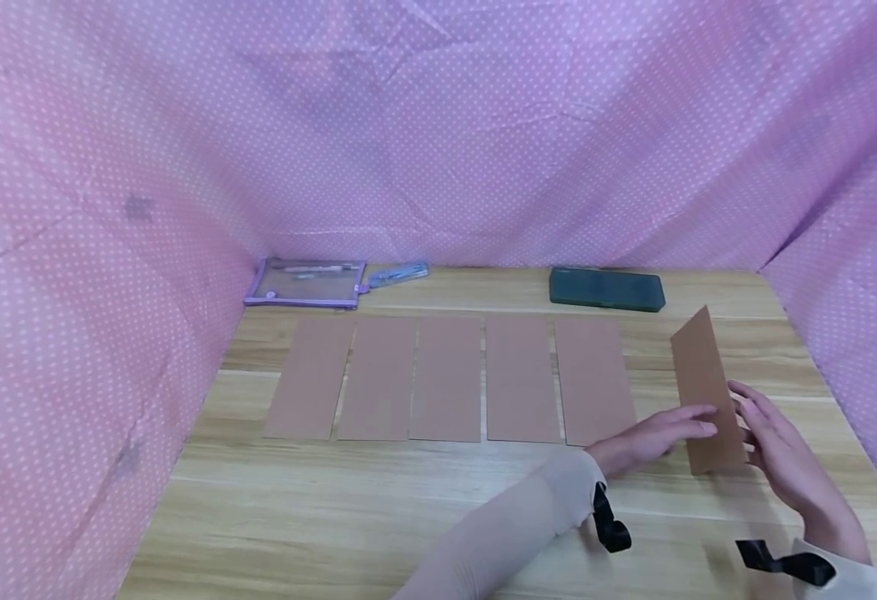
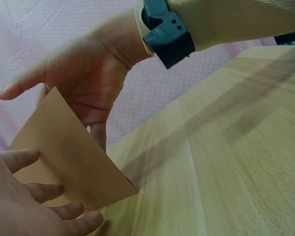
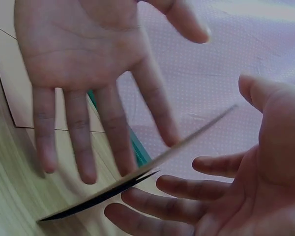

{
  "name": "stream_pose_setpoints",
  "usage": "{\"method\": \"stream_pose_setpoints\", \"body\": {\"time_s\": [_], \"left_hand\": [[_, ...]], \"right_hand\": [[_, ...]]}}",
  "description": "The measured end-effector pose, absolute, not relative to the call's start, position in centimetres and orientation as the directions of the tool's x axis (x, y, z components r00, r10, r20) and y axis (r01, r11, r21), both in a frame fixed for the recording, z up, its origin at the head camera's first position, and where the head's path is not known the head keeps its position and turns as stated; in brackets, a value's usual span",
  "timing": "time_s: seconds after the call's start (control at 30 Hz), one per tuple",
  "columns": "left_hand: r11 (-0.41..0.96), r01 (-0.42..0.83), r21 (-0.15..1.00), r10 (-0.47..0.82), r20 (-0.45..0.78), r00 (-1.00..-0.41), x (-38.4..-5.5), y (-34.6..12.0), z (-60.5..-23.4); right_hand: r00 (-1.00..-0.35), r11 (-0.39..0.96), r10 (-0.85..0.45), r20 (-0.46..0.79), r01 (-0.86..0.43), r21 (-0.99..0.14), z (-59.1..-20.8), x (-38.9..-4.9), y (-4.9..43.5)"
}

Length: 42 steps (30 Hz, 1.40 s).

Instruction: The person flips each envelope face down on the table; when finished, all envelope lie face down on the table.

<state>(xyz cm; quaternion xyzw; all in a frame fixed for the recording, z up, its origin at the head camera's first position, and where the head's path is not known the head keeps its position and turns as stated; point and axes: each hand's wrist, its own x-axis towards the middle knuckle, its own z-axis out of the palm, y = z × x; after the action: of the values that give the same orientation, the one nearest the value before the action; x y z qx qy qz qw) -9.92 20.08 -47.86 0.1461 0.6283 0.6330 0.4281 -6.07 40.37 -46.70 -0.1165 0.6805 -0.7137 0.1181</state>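
A brown rectangular card (image 1: 701, 375) stands on its long edge at the right of the table, leaning slightly. In the right wrist view its edge (image 3: 113, 191) shows a split, with a dark layer along the underside. My left hand (image 1: 648, 439) is at its left face, fingers extended, fingertips right at the surface. On the other side, the right hand (image 1: 787, 467) has its fingers spread and nearly straight against the card. Both palms face each other across it in the right wrist view. Several matching brown cards (image 1: 446, 379) lie flat in a row to the left.
A dark green case (image 1: 607, 289) lies at the back right of the wooden table (image 1: 318, 517). A purple-edged clear pouch (image 1: 307, 302) and a blue item (image 1: 398, 274) lie at the back left. Pink dotted cloth (image 1: 438, 150) hangs around the back and sides.
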Motion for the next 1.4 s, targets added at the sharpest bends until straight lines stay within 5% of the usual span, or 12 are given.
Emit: {"method": "stream_pose_setpoints", "body": {"time_s": [0.37, 1.13, 1.4], "left_hand": [[0.206, -0.296, 0.933, 0.710, -0.350, -0.611, -9.4, 20.2, -48.0], [0.207, -0.311, 0.928, 0.655, -0.368, -0.660, -8.7, 19.8, -49.2], [0.155, -0.339, 0.928, 0.628, -0.357, -0.691, -8.7, 19.7, -49.5]], "right_hand": [[-0.974, 0.075, -0.189, -0.123, 0.111, -0.991, -47.0, -5.2, 41.1], [-0.990, -0.126, -0.139, 0.001, 0.016, -0.992, -47.8, -4.9, 41.2], [-0.999, -0.072, -0.038, -0.026, 0.029, -0.997, -48.5, -4.3, 41.3]]}}
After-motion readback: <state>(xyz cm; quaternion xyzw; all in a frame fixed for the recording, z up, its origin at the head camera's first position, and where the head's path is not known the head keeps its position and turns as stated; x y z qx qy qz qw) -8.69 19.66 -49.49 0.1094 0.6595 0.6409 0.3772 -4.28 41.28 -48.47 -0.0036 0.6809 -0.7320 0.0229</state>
